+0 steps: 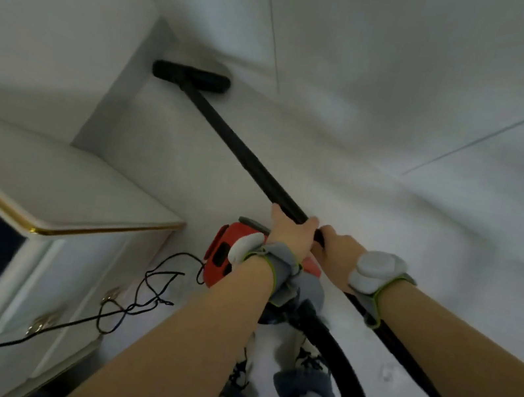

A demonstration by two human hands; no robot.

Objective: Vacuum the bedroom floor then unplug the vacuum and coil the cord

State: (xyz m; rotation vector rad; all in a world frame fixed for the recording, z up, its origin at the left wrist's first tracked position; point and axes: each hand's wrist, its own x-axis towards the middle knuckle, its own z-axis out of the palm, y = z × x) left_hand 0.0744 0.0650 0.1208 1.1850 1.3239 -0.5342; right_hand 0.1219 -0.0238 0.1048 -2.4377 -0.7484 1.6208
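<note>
Two forearms (pixel 181 340) rise from the bottom of frame, each with a grey wrist band (pixel 373 272). Left hand (pixel 290 230) curled round the black wand (pixel 238 146), centre. Right hand (pixel 338 249) grips it just behind. Wand runs to upper left, with the floor head (pixel 191 75) on the white floor (pixel 388 219) in a corner. Red vacuum (pixel 221 254) below left wrist. Hose (pixel 339 367) loops lower right. Cord (pixel 131 308) lies tangled on floor, lower left, beside a gold-trimmed cabinet (pixel 80 199).

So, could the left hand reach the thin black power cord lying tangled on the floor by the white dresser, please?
Probably, but not straight away: the left hand grips the black vacuum wand. The thin black power cord lies uncovered, low beside the white gold-trimmed dresser.
</note>
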